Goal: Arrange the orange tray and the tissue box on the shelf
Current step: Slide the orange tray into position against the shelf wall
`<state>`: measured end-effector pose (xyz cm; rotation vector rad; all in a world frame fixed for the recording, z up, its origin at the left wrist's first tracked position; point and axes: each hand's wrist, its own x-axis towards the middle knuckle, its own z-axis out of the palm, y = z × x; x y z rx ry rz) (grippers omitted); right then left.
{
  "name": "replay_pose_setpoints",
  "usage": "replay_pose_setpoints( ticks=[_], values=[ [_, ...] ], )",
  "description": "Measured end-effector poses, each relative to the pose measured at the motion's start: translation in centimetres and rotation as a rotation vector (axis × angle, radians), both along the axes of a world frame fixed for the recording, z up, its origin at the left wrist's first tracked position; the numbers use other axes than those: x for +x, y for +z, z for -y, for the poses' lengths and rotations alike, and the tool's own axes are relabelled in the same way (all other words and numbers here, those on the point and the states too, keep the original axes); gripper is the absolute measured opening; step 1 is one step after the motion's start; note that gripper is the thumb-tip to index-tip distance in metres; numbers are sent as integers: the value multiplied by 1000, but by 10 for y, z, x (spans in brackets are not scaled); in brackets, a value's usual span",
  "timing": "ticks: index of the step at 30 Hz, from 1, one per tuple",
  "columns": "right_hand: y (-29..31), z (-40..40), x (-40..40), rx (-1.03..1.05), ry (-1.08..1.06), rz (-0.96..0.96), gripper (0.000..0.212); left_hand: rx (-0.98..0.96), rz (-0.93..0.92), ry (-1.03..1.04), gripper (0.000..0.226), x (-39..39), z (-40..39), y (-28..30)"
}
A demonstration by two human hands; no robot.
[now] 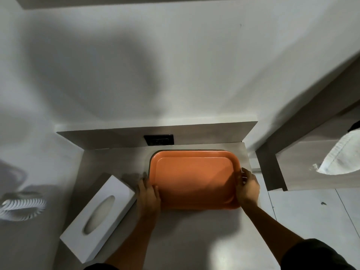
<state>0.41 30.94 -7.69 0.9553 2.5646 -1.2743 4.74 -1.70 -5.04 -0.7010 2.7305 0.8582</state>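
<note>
Reaching out from the near edge of the shelf (pixel 194 230), two bare arms stretch forward, each with a dark sleeve at the bottom of the view. The left hand (pixel 149 197) holds the left short side of the orange tray (pixel 194 178), with its thumb on the rim. The right hand (pixel 248 189) holds the right short side, and its fingers (pixel 243 174) curl over the rim. Both hands are closed on the tray. The tray lies flat on the shelf, toward the far right corner, and its far long side sits just beside the back wall of the shelf. The white tissue box (pixel 98 217) lies on the shelf at the left edge, near the near left corner. It is turned at a slant, and its far corner is just beside the left hand. Its oval slot faces up. Behind the tray, a dark wall socket (pixel 158 139) sits in the back panel. Off to the right, past the shelf, a white cloth (pixel 342 158) hangs over another wooden piece.
</note>
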Motion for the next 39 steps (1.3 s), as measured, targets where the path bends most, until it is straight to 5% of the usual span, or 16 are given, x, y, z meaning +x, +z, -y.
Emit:
replay_pose_setpoints(
  ticks=[6,14,22,39],
  values=[
    [-8,20,60,405,470,-271,65,-128,-218,-403,73,23,-12,-16],
    [-42,29,147,543,1122,-294,75,-188,-241,-675,80,91,-14,-47],
    [-51,31,158,671,1115,-195,75,-215,-124,-745,81,107,-12,-57],
    [-40,37,116,598,1123,-94,76,-247,-163,-801,80,71,2,-61]
  ],
)
